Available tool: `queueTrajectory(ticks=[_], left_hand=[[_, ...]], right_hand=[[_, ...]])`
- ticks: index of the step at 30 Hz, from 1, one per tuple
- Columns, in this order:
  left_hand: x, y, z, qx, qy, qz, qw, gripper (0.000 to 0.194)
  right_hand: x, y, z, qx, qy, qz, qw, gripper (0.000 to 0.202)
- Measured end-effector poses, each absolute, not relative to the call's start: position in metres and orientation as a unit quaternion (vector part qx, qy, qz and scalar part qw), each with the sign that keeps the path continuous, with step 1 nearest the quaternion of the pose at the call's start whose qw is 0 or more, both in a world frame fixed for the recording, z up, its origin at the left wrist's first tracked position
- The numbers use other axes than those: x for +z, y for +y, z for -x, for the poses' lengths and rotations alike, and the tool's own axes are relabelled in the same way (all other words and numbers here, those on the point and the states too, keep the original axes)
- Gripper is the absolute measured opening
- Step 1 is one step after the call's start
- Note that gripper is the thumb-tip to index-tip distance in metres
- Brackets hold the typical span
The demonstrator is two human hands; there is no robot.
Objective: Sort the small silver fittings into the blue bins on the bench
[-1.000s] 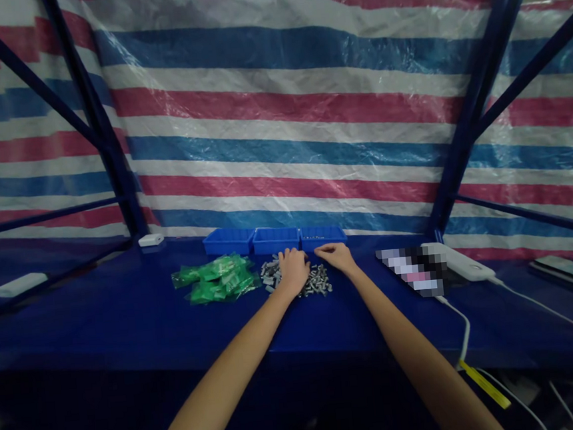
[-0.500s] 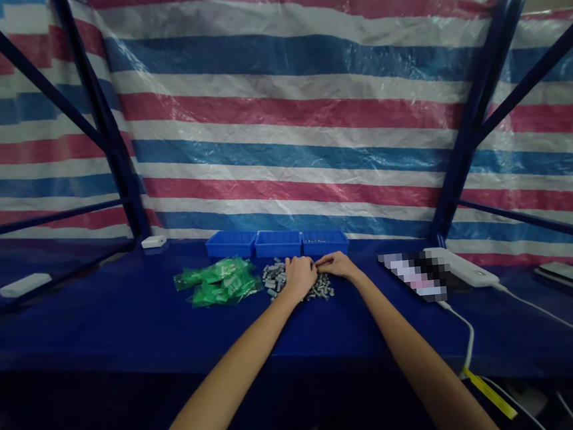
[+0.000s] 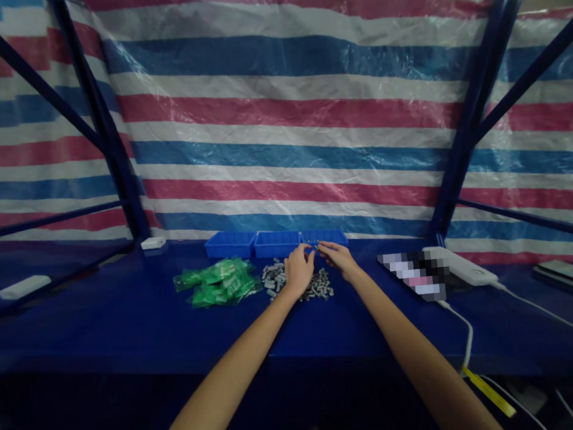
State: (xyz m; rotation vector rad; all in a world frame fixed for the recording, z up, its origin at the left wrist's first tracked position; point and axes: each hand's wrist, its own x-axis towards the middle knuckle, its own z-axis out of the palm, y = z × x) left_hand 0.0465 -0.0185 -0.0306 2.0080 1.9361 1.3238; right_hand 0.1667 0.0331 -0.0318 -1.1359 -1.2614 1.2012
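Above the far side of a pile of small grey metal parts (image 3: pixel 317 287), my two hands are close together with fingertips nearly meeting. My left hand (image 3: pixel 299 271) is curled, thumb and forefinger bent toward the other hand; what lies between them is too small to make out. My right hand (image 3: pixel 339 257) pinches a tiny metal piece (image 3: pixel 315 246) at its fingertips. The pile holds grey cylinder-like pieces on its left and shinier screw-like pieces on its right. Just behind the hands stands the right blue tray (image 3: pixel 338 236), with a few small parts showing in it.
Two more blue trays (image 3: pixel 231 245) stand in the row. Green plastic packets (image 3: pixel 222 281) lie left of the pile on the blue table (image 3: pixel 150 327). Rightward are a phone (image 3: pixel 412 276), a white power bank (image 3: pixel 461 266) and a white cable (image 3: pixel 469 326). Blue posts frame a striped sheet.
Both hands have lifted slightly off the pile toward the trays. The left fingers have spread from the pile, and a tiny metal piece now shows at the right fingertips.
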Motion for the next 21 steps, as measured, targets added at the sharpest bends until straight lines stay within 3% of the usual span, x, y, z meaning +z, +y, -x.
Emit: queueTrajectory(ticks=[14,21], left_hand=[[-0.0312,-0.0110,-0.0432,0.547,0.554,-0.627,0.038,0.017],[-0.0319,-0.0094,-0.0462,0.572,0.563,-0.591,0.081,0.019]], right_hand=[[-0.0313,0.0301,-0.1618,0.661,-0.462,0.324,0.494,0.022],[-0.0285,0.0255,-0.1582,0.648,-0.492,0.327,0.482,0.020]])
